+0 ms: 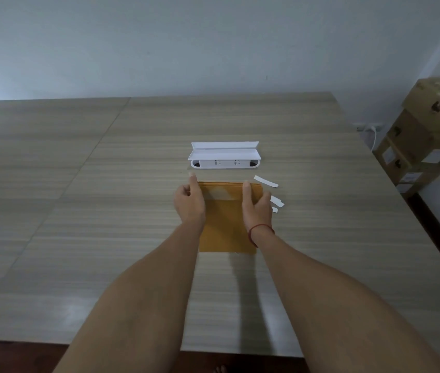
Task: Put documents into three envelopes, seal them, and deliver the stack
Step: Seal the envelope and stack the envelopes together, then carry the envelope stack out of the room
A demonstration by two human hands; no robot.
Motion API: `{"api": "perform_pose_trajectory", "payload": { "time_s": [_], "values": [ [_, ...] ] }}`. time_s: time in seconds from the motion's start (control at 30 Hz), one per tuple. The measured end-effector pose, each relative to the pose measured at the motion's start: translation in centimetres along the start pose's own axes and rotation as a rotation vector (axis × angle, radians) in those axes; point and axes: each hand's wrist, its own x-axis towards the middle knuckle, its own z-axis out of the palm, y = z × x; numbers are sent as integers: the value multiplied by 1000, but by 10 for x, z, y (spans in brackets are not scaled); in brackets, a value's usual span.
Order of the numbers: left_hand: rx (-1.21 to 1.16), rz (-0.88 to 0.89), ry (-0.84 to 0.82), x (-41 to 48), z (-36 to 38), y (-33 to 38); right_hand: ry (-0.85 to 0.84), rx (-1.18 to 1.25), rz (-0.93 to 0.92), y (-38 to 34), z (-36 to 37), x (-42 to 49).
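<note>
A stack of brown envelopes (225,222) lies flat on the wooden table (105,211), its folded flap end pointing away from me. My left hand (189,201) rests on the stack's far left corner, index finger stretched along the left edge. My right hand (257,204) presses on the far right part of the flap, index finger extended, a red cord around the wrist. Both hands lie on top of the stack; whether either one grips it I cannot tell. No documents are visible outside the envelopes.
White peel-off strips (266,181) lie on the table right of the envelopes. A white pop-up socket box (224,156) with its lid open sits just beyond them. Cardboard boxes (428,135) are stacked by the wall at right. The table's near edge is close to me.
</note>
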Motion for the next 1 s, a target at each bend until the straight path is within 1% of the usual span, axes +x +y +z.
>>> {"api": "perform_pose_trajectory", "payload": {
  "time_s": [0.03,0.1,0.17,0.2,0.27,0.33,0.43,0.53,0.7,0.8,0.93,1.0],
  "values": [
    [32,13,-28,-2,-1,-5,7,1,-7,2,1,0],
    [148,104,-147,-4,-4,-20,-2,-14,-46,6,2,3],
    [278,197,-264,-2,-9,-38,-48,-78,-106,12,2,4],
    [330,217,-296,-1,-12,-45,-75,-123,-136,16,0,4],
    [380,250,-337,1,-16,-51,-121,-233,-177,23,-4,5],
    [413,292,-358,4,-17,-49,-144,-312,-180,25,-6,9],
    [410,336,-341,9,-15,-36,-115,-329,-185,15,-3,15],
    [401,309,-339,10,-14,-34,-85,-311,-183,11,1,19],
    [506,237,-426,6,-23,-54,-108,-373,-107,27,1,8],
    [510,230,-440,8,-20,-39,-109,-396,-95,16,-5,13],
    [512,206,-448,4,8,-3,7,-281,-15,-9,-25,20],
    [549,219,-515,-9,37,14,104,-235,40,-17,-52,22]
  ]
}}
